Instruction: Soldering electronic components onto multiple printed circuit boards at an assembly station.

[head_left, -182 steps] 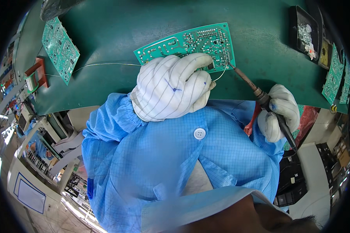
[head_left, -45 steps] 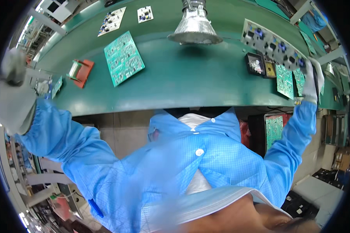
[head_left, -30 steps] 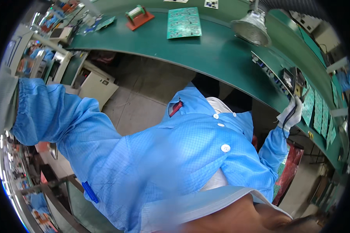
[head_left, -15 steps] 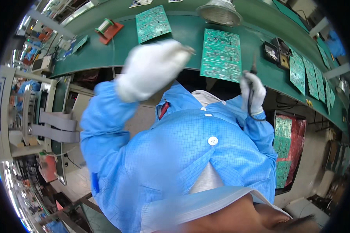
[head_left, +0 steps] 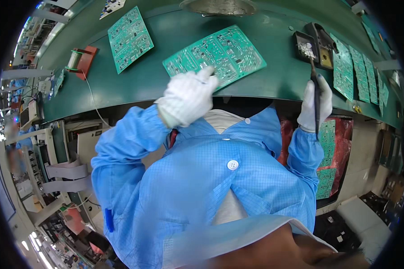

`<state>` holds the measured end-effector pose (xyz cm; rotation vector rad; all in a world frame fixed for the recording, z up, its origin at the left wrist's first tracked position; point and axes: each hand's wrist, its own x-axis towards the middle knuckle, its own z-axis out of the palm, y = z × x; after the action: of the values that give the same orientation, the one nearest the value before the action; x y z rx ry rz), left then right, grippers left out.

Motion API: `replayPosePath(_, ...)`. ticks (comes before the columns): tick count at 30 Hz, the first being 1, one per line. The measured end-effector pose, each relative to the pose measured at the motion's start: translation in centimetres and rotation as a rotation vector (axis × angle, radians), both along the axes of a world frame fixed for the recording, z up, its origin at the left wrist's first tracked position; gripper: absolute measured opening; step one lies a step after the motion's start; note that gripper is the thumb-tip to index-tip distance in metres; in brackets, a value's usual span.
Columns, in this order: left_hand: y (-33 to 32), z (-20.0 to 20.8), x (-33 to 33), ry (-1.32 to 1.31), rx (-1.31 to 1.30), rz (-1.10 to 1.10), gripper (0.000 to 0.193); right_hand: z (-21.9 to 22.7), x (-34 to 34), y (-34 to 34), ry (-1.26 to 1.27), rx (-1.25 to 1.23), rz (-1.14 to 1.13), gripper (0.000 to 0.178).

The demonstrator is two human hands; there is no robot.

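Observation:
A green circuit board [head_left: 229, 51] lies slantwise on the bench in front of me, its solder side up. My left hand [head_left: 188, 96], in a white glove, is closed at the board's near left edge, fingertips over it; the glove hides its exact grip. My right hand [head_left: 315, 105], also gloved, is wrapped round a soldering iron [head_left: 317, 87] with a dark handle. The iron points away from me, its tip at a small black tray [head_left: 302, 40] of pale bits. Beside that tray is a black holder [head_left: 324, 45] with a yellowish pad.
Another circuit board [head_left: 129, 40] lies far left, near a solder wire spool [head_left: 74, 59] on a red stand [head_left: 89, 62]. A metal lamp shade [head_left: 217, 6] is at the back. Several boards [head_left: 342, 67] stand right; more boards [head_left: 326, 143] lie in a bin below the green bench [head_left: 274, 83].
The board has turned from lengthwise to slantwise. My left hand has come down to its near edge. My right hand has brought the iron's tip over to the small black tray.

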<state>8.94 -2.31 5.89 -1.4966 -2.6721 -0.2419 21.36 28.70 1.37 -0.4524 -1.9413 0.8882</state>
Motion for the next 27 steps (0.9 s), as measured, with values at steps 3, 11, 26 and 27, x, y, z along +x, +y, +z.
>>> replayPosePath(3, -1.8, -0.3, -2.8, 0.164, 0.014, -0.081, 0.019, -0.8, -1.2, 0.6, 0.039, -0.252, 0.022, 0.03)
replayPosePath(11, -0.3, 3.5, -5.2, -0.176, 0.126, -0.023, 0.017, -1.1, -3.6, 1.9, 0.022, -0.336, 0.061, 0.031)
replayPosePath(26, 8.4, 1.0, -7.8, -0.565, 0.417, 0.1, 0.01, -1.7, -2.7, 4.7, -0.093, 0.209, -0.118, 0.02)
replayPosePath(27, 8.3, 1.8, -7.9, -0.686, 0.478, 0.126, 0.01, -1.2, -3.0, 4.6, -0.079, 0.284, -0.16, 0.021)
